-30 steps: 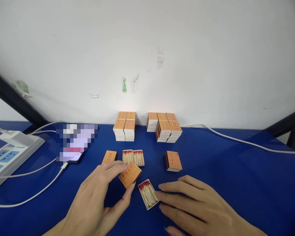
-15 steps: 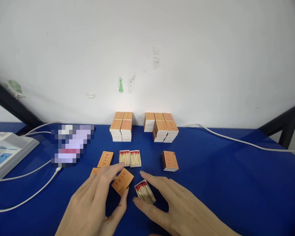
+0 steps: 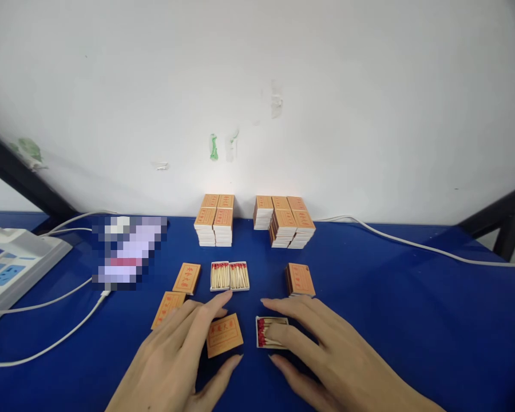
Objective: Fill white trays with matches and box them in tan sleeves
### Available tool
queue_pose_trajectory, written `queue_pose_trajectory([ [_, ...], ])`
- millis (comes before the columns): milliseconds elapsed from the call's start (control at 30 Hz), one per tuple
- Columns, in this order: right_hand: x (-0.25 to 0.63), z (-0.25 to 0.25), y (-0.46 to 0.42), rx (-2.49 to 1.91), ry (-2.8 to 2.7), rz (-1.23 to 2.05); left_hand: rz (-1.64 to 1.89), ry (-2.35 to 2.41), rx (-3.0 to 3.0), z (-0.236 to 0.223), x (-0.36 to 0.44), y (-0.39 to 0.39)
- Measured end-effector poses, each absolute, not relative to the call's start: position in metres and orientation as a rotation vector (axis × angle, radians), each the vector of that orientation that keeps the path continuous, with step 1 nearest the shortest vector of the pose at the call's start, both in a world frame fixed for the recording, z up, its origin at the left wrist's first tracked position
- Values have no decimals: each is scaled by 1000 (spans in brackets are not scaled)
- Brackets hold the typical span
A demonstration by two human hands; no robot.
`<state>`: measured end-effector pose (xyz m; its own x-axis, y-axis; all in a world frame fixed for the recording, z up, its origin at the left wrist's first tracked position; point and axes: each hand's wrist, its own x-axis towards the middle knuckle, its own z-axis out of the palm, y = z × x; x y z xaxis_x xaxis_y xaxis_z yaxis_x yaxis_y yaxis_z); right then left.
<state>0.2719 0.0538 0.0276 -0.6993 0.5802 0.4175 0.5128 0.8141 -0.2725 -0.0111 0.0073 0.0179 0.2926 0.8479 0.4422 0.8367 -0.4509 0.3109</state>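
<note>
My left hand rests over an orange matchbox sleeve lying flat on the blue table; fingers and thumb bracket its left and lower edges. My right hand grips an open tray of red-tipped matches, fingers laid over it and thumb below. The tray lies just right of the sleeve, a small gap between them. Two more open match trays sit side by side just beyond my fingertips.
Two empty orange sleeves lie at left. A short matchbox pile sits right. Two larger stacks stand by the white wall. A power strip, white cables and a blurred phone are at left.
The tray of matches turned from slanted to lying crosswise and slid right under my right hand. The sleeve came down flat on the table; my left hand lowered with it.
</note>
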Motion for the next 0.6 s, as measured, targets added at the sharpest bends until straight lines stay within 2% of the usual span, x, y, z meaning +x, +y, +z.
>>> queue_pose_trajectory([
  [167,266,20,57,-816,-2473,131,859,1586,2422,11,-14,8],
  [600,274,24,57,-832,-2376,612,844,1444,2351,6,-18,7],
])
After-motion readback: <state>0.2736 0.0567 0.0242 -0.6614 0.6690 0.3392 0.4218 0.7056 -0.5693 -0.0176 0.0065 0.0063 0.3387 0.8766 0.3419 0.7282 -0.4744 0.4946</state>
